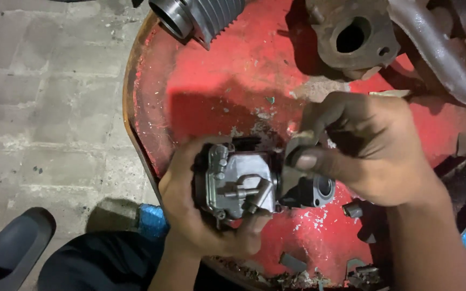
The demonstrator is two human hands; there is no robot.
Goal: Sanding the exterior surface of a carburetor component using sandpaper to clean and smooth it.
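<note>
From the head camera we look straight down on a small metal carburetor (244,186), grey with a dark body, held over the near part of a round red drum top (217,81) with chipped paint.

Our left hand (190,215) cups the carburetor from below and from its left side: the palm lies under it, the fingers wrap round the far left edge and the thumb comes up beneath the front. It is closed firmly on the part.

Our right hand (368,145) comes in from the right and sits above and against the carburetor's right end. Its thumb and fingers are pinched together on a dark piece at that end, just above the round bore (324,187) that faces us. Whether that piece is loose or fixed to the carburetor we cannot tell.

On the drum's far edge lies a finned grey cylinder (200,16); to the right of it rest a rusty cast housing with a hole (351,35) and a curved rusty pipe (443,59). Small dark scraps (292,262) lie along the near rim. To the left is a paved floor (44,91), and a dark shoe (14,242) shows at the lower left.
</note>
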